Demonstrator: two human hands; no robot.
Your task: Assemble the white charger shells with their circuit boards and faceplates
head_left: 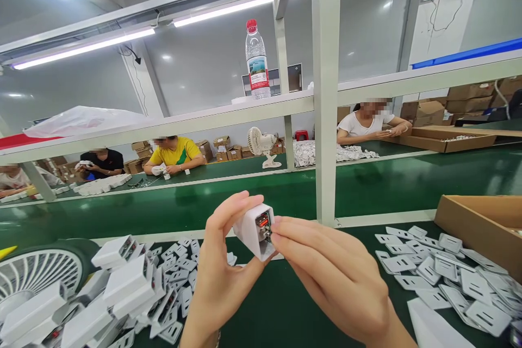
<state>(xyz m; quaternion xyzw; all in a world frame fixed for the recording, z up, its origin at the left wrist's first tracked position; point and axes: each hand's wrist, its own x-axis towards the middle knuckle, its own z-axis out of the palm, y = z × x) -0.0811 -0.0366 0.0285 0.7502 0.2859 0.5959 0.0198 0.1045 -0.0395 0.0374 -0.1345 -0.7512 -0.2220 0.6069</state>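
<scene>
In front of me, my left hand (228,261) is closed around a white plastic charger housing (248,228), fingers over the top and thumb below. Its open end faces right and toward me, showing a circuit board with a red-orange USB port (264,221) inside. The fingers of my right hand (326,266), pressed together, touch the right edge of that opening; the thumb is hidden. Left of my hands lies a pile of similar white housings (128,280) with ports showing. Beside them are scattered small white slotted end plates (179,269).
More slotted plates (436,266) lie at right beside a cardboard box (477,223). A fan (36,277) stands at left. A metal post (326,92) and shelf with a water bottle (258,62) rise ahead. Across the green belt (244,190), several people work.
</scene>
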